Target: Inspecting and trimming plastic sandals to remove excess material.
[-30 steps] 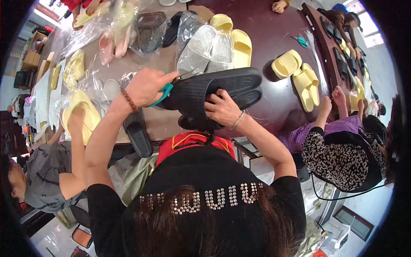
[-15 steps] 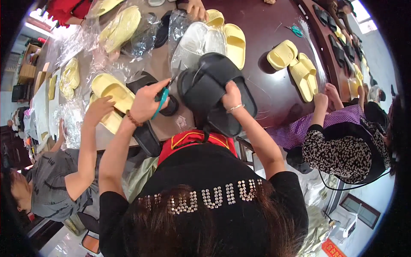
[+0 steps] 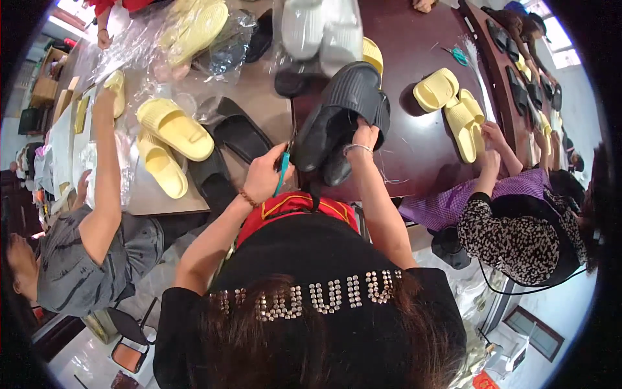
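We read this as small footwear workshop: shared tabletop [image 3: 414, 152] strewn with yellow slippers [image 3: 178, 129], clear plastic bags [image 3: 120, 48]; black slippers [image 3: 353, 84] and teal-handled scissors [image 3: 282, 174] in use; co-workers [image 3: 512, 240] alongside us; second tabletop [image 3: 483, 40] bearing further slippers [image 3: 516, 91].

Scissors [image 3: 284, 170] left of held slippers [image 3: 353, 83]; bagged pair [image 3: 303, 32] beyond; another pair [image 3: 437, 89] right, on table [image 3: 414, 146].

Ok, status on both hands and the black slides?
Left hand holding teal-handled scissors. Right hand gripping black slide pair. Loose black slides lie near left hand.
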The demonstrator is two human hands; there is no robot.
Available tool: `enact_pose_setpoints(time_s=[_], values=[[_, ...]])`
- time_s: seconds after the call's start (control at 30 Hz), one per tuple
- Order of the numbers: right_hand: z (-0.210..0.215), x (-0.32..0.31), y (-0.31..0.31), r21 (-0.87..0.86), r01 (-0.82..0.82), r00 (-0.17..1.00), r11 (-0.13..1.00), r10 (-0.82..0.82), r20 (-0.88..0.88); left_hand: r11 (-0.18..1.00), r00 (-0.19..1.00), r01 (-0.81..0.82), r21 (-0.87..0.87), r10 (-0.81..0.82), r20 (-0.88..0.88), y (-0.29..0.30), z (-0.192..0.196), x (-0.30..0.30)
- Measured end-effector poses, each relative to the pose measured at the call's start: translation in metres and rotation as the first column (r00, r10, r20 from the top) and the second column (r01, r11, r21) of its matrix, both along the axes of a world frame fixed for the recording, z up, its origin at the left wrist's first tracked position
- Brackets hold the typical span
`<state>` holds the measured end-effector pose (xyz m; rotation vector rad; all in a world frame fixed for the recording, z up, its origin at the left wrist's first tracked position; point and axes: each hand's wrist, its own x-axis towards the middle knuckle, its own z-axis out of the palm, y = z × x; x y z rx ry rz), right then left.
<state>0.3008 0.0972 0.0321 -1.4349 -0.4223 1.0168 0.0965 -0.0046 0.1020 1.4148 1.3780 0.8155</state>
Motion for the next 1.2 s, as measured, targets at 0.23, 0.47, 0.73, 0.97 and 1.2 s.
enact_pose_setpoints(time_s=[0.23,0.47,0.73,0.97,1.2], values=[[0.016,-0.001,-0.009,-0.031,0.044,0.994,0.999,-0.047,-0.094,0.959,0.963,0.05,0.279,0.028,-0.268,-0.004,0.002,-0.006],[0.051,-0.004,-0.028,-0.085,0.036,0.989,0.996,-0.048,-0.143,0.887,0.823,0.323,0.331,-0.091,-0.56,-0.006,0.01,-0.009],[0.014,0.0,-0.032,0.158,-0.056,0.998,0.986,0.053,0.021,0.837,0.895,0.224,0.5,0.026,-0.445,0.014,0.012,-0.006],[0.023,-0.02,-0.051,0.318,-0.176,0.978,0.932,0.13,0.161,0.825,0.831,0.246,0.508,0.09,-0.549,0.042,0.026,0.002],[0.013,-0.017,-0.044,0.288,-0.272,0.937,0.918,0.184,0.297,0.889,0.899,0.091,0.449,0.12,-0.421,0.046,0.023,0.003]])
